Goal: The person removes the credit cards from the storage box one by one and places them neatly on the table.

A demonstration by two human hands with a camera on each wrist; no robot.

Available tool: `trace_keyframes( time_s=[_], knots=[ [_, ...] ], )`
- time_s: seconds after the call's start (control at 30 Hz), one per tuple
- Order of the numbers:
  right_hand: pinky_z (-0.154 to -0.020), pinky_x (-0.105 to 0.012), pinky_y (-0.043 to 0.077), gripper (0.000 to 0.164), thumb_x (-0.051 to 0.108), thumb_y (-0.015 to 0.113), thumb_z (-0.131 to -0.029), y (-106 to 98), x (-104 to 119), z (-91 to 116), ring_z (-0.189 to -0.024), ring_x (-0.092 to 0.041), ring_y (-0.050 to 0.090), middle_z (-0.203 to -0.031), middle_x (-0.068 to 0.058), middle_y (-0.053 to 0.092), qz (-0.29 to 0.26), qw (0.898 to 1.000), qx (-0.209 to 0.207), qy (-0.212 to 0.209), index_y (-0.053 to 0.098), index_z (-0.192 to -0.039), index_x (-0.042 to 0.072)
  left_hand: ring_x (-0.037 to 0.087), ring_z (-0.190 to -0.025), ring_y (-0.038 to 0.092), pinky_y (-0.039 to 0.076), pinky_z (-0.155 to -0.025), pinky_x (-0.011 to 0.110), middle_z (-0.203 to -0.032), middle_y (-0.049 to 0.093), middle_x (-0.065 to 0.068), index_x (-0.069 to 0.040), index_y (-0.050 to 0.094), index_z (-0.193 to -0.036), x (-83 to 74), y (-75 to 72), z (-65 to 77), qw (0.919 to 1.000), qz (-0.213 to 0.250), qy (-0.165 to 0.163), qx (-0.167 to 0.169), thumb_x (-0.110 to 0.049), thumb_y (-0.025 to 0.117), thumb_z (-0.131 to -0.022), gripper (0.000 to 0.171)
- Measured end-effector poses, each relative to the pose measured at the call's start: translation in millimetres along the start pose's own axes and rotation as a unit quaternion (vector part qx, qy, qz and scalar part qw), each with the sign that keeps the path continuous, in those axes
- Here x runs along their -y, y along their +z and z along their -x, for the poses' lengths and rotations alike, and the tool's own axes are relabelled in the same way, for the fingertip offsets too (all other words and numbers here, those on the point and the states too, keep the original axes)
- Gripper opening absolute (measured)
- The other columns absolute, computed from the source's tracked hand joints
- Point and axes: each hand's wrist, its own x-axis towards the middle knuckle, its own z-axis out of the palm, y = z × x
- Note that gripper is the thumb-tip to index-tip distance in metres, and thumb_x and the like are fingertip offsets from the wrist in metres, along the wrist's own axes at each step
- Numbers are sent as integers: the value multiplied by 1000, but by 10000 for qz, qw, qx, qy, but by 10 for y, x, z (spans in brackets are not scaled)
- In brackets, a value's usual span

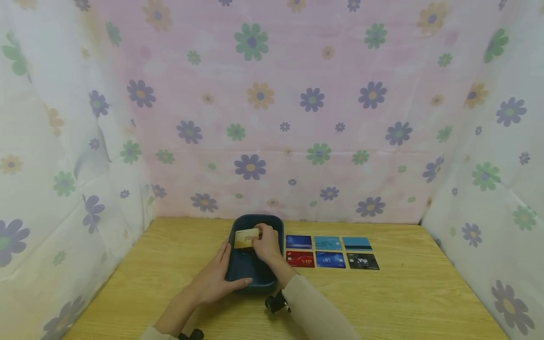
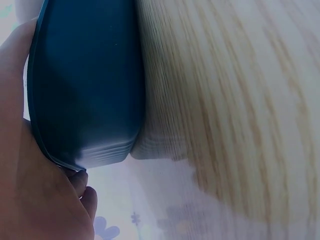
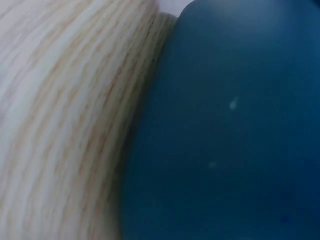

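Observation:
A dark blue plastic bin stands on the table, its long side pointing away from me. My left hand grips its left side, thumb over the near rim and fingers along the outer wall. The left wrist view shows the fingertips curling past the rim of the bin. Over the bin's far half, my right hand pinches a gold card by its right end, tilted with its face toward me. The right wrist view holds only the bin's outer wall and wood grain; hand and card are outside it.
Right of the bin, cards lie flat in two rows of three: dark blue, light blue and a striped blue card behind; red VIP, blue and black Vip in front. Flowered cloth encloses the wooden table.

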Motion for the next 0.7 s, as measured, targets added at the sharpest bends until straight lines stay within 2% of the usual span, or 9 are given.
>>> trace_keyframes(
  time_s=[0.33, 0.7],
  knots=[
    [-69, -35, 58, 31, -4, 67, -90, -150, 105, 77, -80, -19, 64, -98, -16, 73, -120, 9998, 128, -107, 68, -121, -7, 44, -151, 25, 34, -115, 61, -172, 1, 17, -1, 6, -163, 19, 14, -8, 10000, -16, 5, 24, -75, 67, -83, 126],
    [-78, -38, 61, 30, -4, 69, -93, -374, 166, 194, -92, -26, 69, -109, -19, 73, -371, 9984, 432, 34, 67, -123, -6, 45, -152, 22, 32, -115, 62, -171, -1, 17, 0, 5, -163, 33, 12, -1, 9999, 30, 115, 28, -74, 67, -84, 125]
  ],
)
